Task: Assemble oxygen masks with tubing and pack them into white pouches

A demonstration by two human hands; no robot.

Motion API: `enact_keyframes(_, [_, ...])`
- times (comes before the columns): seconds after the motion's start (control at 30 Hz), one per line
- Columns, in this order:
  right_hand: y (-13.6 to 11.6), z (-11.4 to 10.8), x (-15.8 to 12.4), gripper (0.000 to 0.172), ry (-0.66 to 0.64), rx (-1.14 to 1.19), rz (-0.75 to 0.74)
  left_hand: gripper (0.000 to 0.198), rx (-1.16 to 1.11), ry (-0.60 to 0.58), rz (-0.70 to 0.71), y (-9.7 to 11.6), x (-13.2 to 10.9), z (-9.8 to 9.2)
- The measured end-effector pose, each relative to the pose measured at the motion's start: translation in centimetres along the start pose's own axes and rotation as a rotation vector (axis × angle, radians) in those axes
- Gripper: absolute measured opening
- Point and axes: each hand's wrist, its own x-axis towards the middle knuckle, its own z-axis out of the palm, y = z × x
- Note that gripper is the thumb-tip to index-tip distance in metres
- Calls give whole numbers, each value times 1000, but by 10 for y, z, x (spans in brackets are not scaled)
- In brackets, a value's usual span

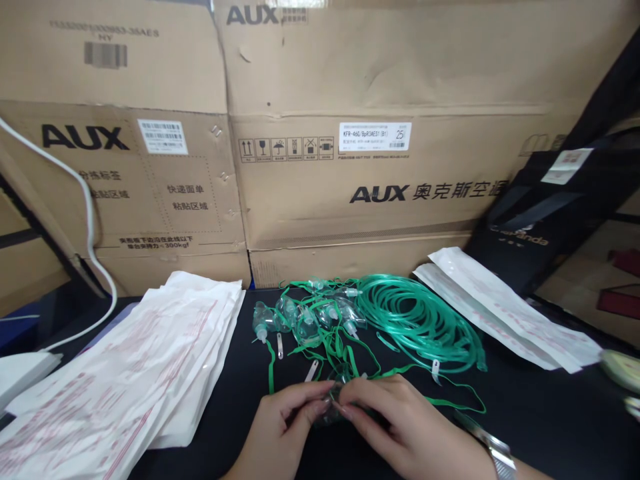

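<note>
A clear oxygen mask (341, 375) with a green strap is in both hands near the front of the table. My left hand (285, 423) pinches its near part between thumb and fingers. Opposite it, my right hand (400, 417) grips the mask close to the same spot, fingertips nearly meeting. Fingers hide much of the mask. A green elastic strap (457, 403) runs out to the right past my right hand. Just beyond lie several more clear masks (306, 327) with tangled green straps. Small pale metal strips (280, 347) lie among them.
Coiled green tubing (420, 320) lies behind, to the right. White printed pouches are stacked at left (150, 360), with more white pouches (500, 307) at right. Large cardboard boxes (300, 220) wall off the back. A white cable (90, 220) hangs at left, a black bag (530, 220) at right.
</note>
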Motion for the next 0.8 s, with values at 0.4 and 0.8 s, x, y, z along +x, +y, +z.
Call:
enact_keyframes(0.4, [-1, -1, 1, 18, 37, -8, 26, 22, -39, 2, -8, 0, 1, 0])
enact_keyframes(0.8, [-2, 0, 0, 20, 32, -88, -38, 22, 3, 8, 11, -2, 1, 0])
